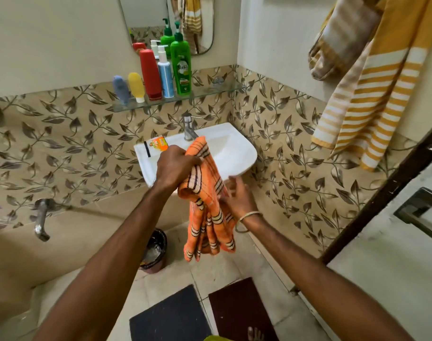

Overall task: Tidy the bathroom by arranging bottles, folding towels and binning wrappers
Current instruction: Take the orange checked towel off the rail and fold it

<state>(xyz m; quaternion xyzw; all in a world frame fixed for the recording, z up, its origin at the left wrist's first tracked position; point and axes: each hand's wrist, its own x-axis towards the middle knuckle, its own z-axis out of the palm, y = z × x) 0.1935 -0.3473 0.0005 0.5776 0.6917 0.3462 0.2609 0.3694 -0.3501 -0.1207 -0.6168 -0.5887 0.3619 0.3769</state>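
Folding comes next, by my reading, and the orange striped towel [207,195] is bunched rather than flat, so I'd sort that out first. My left hand [176,166] has its fingers curled tight round the towel's upper end, holding it in the air in front of the white sink [234,153], with the rest hanging in loose folds toward the floor. My right hand [237,195] is beside the hanging cloth with fingers spread and relaxed; it is blurred, and I cannot tell whether it touches the fabric. To do this well I'd slide the right hand along the top edge to find a corner, pull the two corners apart so the towel hangs as one flat sheet, then bring corner to corner. The bottles [151,77] on the glass shelf [210,93] look lined up already; an orange wrapper [158,143] on the sink rim looks bound for the bin [154,252] below.
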